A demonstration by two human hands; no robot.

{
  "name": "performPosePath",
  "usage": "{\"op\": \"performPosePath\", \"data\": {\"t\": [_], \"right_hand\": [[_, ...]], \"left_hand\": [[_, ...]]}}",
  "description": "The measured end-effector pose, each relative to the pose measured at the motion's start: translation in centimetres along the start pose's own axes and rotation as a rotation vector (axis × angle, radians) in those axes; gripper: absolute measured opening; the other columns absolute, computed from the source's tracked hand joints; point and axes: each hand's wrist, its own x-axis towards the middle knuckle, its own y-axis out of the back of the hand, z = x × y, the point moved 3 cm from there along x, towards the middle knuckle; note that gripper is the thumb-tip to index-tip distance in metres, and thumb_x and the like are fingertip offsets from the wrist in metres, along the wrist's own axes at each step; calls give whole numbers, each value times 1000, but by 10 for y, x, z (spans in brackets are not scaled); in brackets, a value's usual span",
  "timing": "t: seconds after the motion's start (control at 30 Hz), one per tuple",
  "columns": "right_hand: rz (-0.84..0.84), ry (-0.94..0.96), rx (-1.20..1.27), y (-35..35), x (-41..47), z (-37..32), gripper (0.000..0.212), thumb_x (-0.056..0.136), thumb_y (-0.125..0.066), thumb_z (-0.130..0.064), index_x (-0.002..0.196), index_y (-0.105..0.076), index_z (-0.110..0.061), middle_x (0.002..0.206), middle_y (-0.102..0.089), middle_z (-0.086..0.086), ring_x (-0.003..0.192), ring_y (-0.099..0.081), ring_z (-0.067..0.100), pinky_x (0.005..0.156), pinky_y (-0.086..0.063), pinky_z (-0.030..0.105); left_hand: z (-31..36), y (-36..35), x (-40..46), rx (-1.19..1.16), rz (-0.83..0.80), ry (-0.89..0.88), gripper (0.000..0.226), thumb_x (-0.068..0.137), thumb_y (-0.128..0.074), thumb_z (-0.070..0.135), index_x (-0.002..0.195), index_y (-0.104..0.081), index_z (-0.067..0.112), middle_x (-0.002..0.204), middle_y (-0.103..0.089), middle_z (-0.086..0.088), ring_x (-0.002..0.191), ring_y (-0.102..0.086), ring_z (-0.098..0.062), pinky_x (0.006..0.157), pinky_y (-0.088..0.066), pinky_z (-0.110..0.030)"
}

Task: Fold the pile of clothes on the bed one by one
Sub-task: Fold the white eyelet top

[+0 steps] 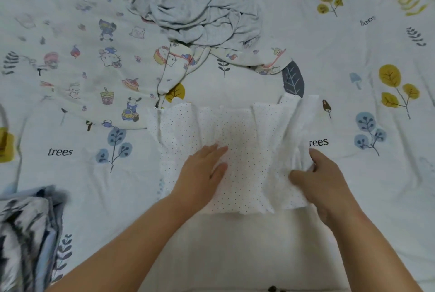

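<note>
A bedsheet (353,185) printed with leaves, mushrooms and the word "trees" fills the view from edge to edge. At its centre lies a white dotted garment (237,141), partly folded, its right side doubled over in lacy layers. The left hand (202,172) rests flat on the garment's middle, fingers straight and together, pressing the cloth down. The right hand (322,178) pinches the folded right edge of the garment between thumb and curled fingers. Beyond it, a cartoon-print garment (94,68) spreads over the upper left of the bed, touching the dotted garment's far left corner, and a crumpled grey garment (202,13) sits heaped on its upper part. A stack of grey-and-white striped fabric (26,232) lies at the lower left edge, well apart from the hands. Bare sheet lies open to the right and just in front of the person
</note>
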Motion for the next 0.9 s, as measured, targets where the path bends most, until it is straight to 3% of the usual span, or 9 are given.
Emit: {"op": "performPosePath", "data": {"t": [0.13, 0.2, 0.27, 0.37, 0.43, 0.53, 0.63, 0.73, 0.9], "right_hand": [[-88, 244, -176, -43, -26, -41, 67, 74, -55, 4, 132, -49, -29, 86, -62, -6, 64, -55, 5, 59, -43, 11], [-157, 338, -333, -75, -40, -54, 77, 76, -53, 2, 143, -33, -32, 95, -58, -2, 77, -54, 9, 72, -44, 16], [-216, 445, -473, -105, -53, -59, 78, 81, -51, -2, 147, -21, -33, 116, -55, -1, 101, -54, 16, 86, -43, 25], [-315, 519, -568, -141, -63, -53, 77, 90, -48, -8, 149, -5, -32, 120, -46, 1, 97, -49, 17, 84, -40, 25], [-437, 500, -568, -156, -66, -46, 72, 93, -47, -13, 149, -5, -30, 125, -43, 2, 103, -49, 18, 85, -39, 24], [-466, 476, -493, -158, -68, -39, 53, 95, -44, -26, 145, -27, -27, 135, -43, -4, 119, -44, 13, 97, -35, 23], [-93, 494, -452, -142, -50, -31, 44, 95, -44, -22, 138, -42, -24, 130, -46, -3, 120, -39, 12, 95, -31, 18], [64, 367, -529, -135, -24, -16, 52, 96, -40, -24, 146, -25, -24, 138, -33, 4, 124, -32, 20, 100, -32, 30], [-68, 249, -413, -136, 3, -4, 61, 97, -42, -30, 149, -10, -31, 139, -31, 8, 119, -39, 25, 92, -34, 30]], "left_hand": [[18, 29, 6, -655, -73, 152, 33, 100, -31, 33, 126, -52, 31, 133, -51, 12, 122, -45, -4, 104, -32, -26], [18, 42, 16, -1000, -146, 246, 41, 96, -28, 46, 119, -55, 25, 121, -61, 5, 112, -57, -13, 95, -44, -34], [8, 56, 24, -1112, -115, 294, 51, 89, -38, 52, 118, -57, 14, 107, -68, -4, 98, -64, -21, 85, -52, -35], [-11, 71, 32, -909, -4, 242, 34, 88, -58, 11, 122, -53, 11, 109, -68, -8, 100, -66, -26, 84, -55, -37], [-25, 79, 34, -802, 62, 229, 40, 85, -55, -6, 118, -55, 16, 105, -69, -6, 95, -68, -24, 78, -57, -35], [-45, 84, 35, -592, 220, 268, 24, 85, -47, -2, 100, -58, 14, 94, -66, -6, 84, -64, -24, 69, -54, -33], [-65, 75, 30, -100, 451, 477, 47, 85, -56, 16, 129, -41, 10, 120, -47, -16, 112, -45, -33, 90, -40, -41], [-63, 50, 13, 30, 461, 500, 70, 89, -55, 33, 146, -18, 16, 129, -30, -20, 117, -34, -34, 95, -35, -43], [-74, 26, 6, -78, 269, 408, 69, 93, -49, 36, 149, -9, 25, 132, -42, -13, 115, -44, -27, 87, -33, -30]]}}
